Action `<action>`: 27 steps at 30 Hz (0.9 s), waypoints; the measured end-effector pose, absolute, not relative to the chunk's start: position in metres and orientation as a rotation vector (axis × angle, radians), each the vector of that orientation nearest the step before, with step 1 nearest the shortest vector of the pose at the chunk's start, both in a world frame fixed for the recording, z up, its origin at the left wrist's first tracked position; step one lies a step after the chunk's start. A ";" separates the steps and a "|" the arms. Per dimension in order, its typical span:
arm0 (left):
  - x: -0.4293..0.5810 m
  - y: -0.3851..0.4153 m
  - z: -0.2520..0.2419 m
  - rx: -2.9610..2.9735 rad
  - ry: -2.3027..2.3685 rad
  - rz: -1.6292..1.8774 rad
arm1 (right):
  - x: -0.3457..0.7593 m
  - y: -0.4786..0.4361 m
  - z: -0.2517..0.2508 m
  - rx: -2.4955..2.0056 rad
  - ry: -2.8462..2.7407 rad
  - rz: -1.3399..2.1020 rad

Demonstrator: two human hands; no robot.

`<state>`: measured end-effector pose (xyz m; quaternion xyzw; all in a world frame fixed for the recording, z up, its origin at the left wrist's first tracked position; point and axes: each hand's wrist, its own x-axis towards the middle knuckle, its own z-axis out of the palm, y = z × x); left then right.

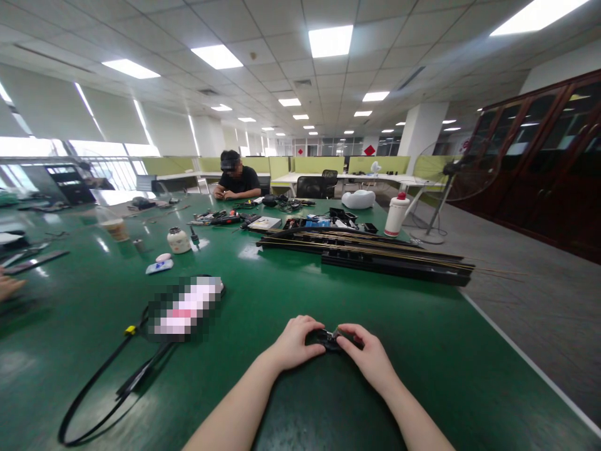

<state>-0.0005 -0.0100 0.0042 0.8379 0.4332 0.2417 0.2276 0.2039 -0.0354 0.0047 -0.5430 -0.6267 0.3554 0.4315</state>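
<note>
Just above the green tabletop, a small black part with a silvery metal piece sits between my two hands. My left hand is closed on its left side, thumb and fingers curled round the edge. On the other side, my right hand pinches the metal end between thumb and fingers. The part's exact kind is too small to make out, and fingers cover some of it. To the left lies a blurred-out flat item with a black cable or strap looping toward the front.
Black rails with thin brass-coloured rods lie across the table beyond my hands. Behind them are assorted tools and parts and a white bottle with a red cap. A round jar stands left. Another person sits opposite; someone's hand shows far left.
</note>
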 end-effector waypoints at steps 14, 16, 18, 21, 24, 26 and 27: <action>0.000 -0.011 0.006 2.302 1.197 0.656 | 0.206 -0.032 0.008 -1.195 -1.179 1.117; 0.001 -0.011 0.007 2.302 1.201 0.653 | 0.206 -0.032 0.010 -1.197 -1.151 1.113; 0.001 -0.011 0.007 2.304 1.201 0.652 | 0.207 -0.033 0.012 -1.199 -1.127 1.113; 0.001 -0.011 0.007 2.302 1.196 0.652 | 0.208 -0.034 0.014 -1.202 -1.092 1.105; 0.001 -0.011 0.006 2.297 1.192 0.650 | 0.209 -0.034 0.016 -1.208 -1.069 1.076; 0.000 -0.011 0.006 2.292 1.191 0.651 | 0.210 -0.034 0.017 -1.214 -1.065 1.062; 0.000 -0.011 0.006 2.289 1.191 0.652 | 0.210 -0.034 0.017 -1.218 -1.065 1.059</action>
